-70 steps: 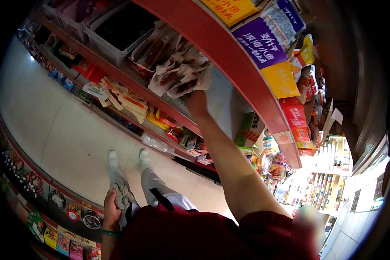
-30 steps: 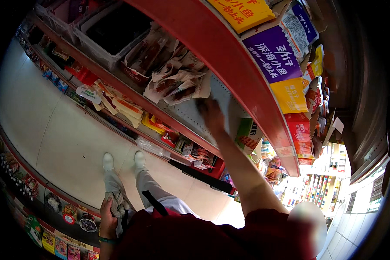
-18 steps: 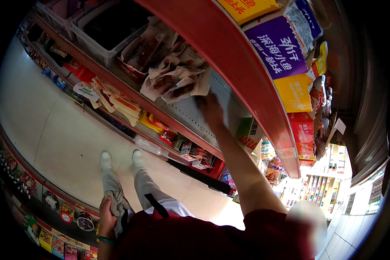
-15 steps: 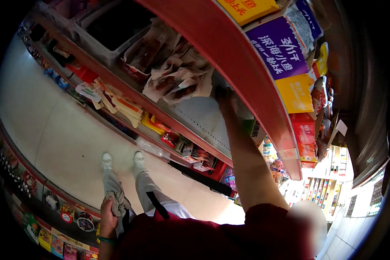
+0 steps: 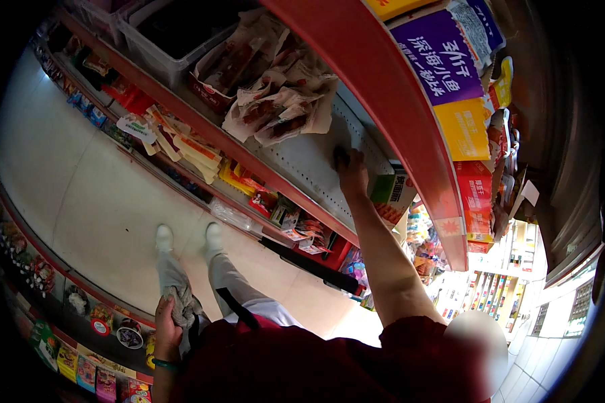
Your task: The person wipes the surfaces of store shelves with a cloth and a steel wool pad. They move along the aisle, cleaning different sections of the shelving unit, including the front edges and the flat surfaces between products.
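My right hand (image 5: 353, 176) reaches over a pale perforated metal shelf (image 5: 309, 164), its fingers closed round a small dark thing (image 5: 341, 156) whose kind I cannot make out. That dark thing appears to touch the shelf surface. Left of the hand lies a pile of snack packets in whitish wrappers (image 5: 282, 101). A green and white box (image 5: 391, 195) stands close to the right of my wrist. Low by my leg, my left hand (image 5: 167, 322) grips a crumpled grey cloth (image 5: 181, 305).
A red shelf edge (image 5: 383, 101) with purple, yellow and red snack boxes (image 5: 437, 57) hangs above my right arm. A clear plastic bin (image 5: 154, 57) stands at the shelf's far left. Packets (image 5: 188, 144) fill the lower shelf. Another stocked shelf (image 5: 107, 336) lines the aisle's left side.
My right hand has come out from beside the upper shelf's edge, toward the nearer middle of the metal shelf. More of the green and white box shows. The left hand keeps hold of the cloth.
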The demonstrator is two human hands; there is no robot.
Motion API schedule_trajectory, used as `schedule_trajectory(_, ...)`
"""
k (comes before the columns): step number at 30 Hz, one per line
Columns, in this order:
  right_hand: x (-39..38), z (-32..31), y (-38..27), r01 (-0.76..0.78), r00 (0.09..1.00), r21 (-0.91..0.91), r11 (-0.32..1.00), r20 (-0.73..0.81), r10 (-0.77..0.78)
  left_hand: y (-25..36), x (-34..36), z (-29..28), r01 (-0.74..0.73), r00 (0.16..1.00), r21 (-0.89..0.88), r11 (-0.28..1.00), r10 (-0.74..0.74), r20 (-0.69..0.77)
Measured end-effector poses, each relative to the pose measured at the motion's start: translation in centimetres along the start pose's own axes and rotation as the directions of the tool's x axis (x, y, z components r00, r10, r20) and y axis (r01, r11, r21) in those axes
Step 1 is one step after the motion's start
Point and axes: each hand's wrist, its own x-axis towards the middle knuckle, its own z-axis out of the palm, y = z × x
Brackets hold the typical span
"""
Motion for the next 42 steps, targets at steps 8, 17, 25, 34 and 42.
schedule_trajectory(8, -2.4, -1.9, -1.1, -0.034, 0.994, -0.079, 0.996, 0.105, 0.042, -1.0, 0.2, -0.5, -0.001, 0.999, -0.054, 0.999, 0.003, 0.037)
schedule_trajectory(17, -6.5, -2.7, -2.7, 0.007, 0.976, -0.046, 0.999, 0.218, 0.003, -0.4, -0.4, -0.3, -0.014, 1.000, -0.048, 0.999, 0.014, 0.017)
schedule_trajectory(25, 0.7, 1.5, -1.0, 0.015, 0.999, 0.000, 1.000, -0.031, -0.015, -0.9, 0.2, -1.6, 0.018, 1.000, -0.019, 1.000, -0.018, 0.012)
schedule_trajectory(34, 3.5, 0.9, -0.4, -0.172, 0.985, 0.235, 0.957, 0.013, 0.174, -1.1, 0.3, -0.7, -0.027, 1.000, -0.044, 0.999, 0.028, 0.012)
schedule_trajectory(42, 6.8, 4.8, 12.4, 0.279, 0.956, -0.531, 0.800, 0.078, -0.282, -1.5, 0.9, -1.5, 0.018, 1.000, -0.086, 0.996, -0.018, -0.005)
